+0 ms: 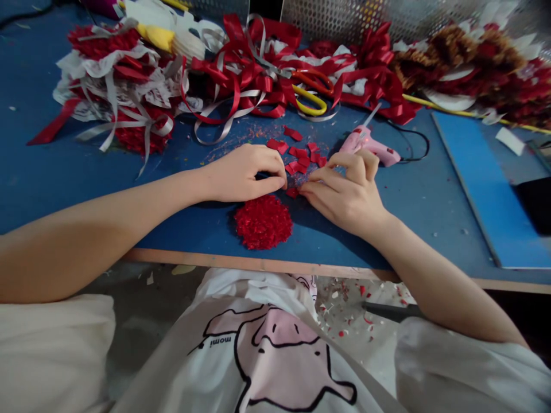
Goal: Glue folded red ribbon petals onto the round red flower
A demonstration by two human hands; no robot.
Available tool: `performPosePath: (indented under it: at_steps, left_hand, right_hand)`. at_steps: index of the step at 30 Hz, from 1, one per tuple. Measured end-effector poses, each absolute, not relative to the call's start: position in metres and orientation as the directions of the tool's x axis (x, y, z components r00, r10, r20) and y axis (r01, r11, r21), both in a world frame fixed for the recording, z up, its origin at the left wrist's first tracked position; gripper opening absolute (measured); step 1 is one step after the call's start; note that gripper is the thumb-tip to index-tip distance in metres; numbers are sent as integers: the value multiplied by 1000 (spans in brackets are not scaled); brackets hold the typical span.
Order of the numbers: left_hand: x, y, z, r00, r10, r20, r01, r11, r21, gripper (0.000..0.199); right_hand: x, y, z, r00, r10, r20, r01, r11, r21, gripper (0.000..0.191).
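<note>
Near the table's front edge, beside a red ribbon rosette (263, 221), we are pinching a small red ribbon piece (293, 192) between left hand (241, 173) and right hand (346, 192) fingertips; light and limp, best held by edges. Beyond, glue gun (370, 146).

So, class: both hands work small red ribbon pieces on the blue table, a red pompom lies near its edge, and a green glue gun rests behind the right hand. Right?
Not quite: the glue gun is pink, not green, as the head view shows. The rest stands.
</note>
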State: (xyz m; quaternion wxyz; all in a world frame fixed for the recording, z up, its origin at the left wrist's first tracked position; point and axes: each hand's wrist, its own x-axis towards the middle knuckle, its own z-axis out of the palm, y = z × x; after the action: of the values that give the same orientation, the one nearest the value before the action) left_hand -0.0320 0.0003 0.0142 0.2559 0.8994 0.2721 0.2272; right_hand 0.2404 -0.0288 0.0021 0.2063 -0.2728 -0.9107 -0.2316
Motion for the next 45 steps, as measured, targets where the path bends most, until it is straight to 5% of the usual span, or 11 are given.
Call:
performPosePath:
  at_steps: [5, 13, 20, 27, 30, 34, 40, 45]
  left_hand:
    - [-29, -4, 15, 719, 644, 263, 401, -692, 600, 26]
    - [-26, -7, 11, 674, 689, 268, 441, -666, 602, 24]
    - [-27, -7, 12, 647, 720, 252, 429, -616, 660, 25]
    - [-23, -15, 25, 559, 820, 127, 290, -337, 896, 31]
    - [-20, -19, 29, 570, 822, -15, 184, -110, 977, 25]
    - [-18, -24, 31, 579, 809, -98, 116, 38, 993, 14]
    - [-15, -27, 32, 581, 804, -127, 96, 87, 992, 4]
    - [-14, -27, 29, 557, 820, -131, 75, 107, 991, 2]
  right_hand:
    - [238, -29, -1, -757, 352, 550, 586, 738, 335, 11]
    - [235, -27, -1, -743, 529, 410, 654, 702, 281, 18]
    - [235, -18, 11, -760, 293, 580, 582, 704, 407, 11]
    - [245, -26, 11, -673, 175, 719, 640, 624, 447, 10]
    - [252, -30, 8, -647, 206, 734, 615, 711, 342, 19]
    - [255, -33, 11, -652, 355, 670, 622, 757, 203, 29]
    - [246, -33, 19, -663, 92, 743, 552, 730, 403, 26]
    - [248, -33, 18, -649, 276, 709, 638, 704, 311, 17]
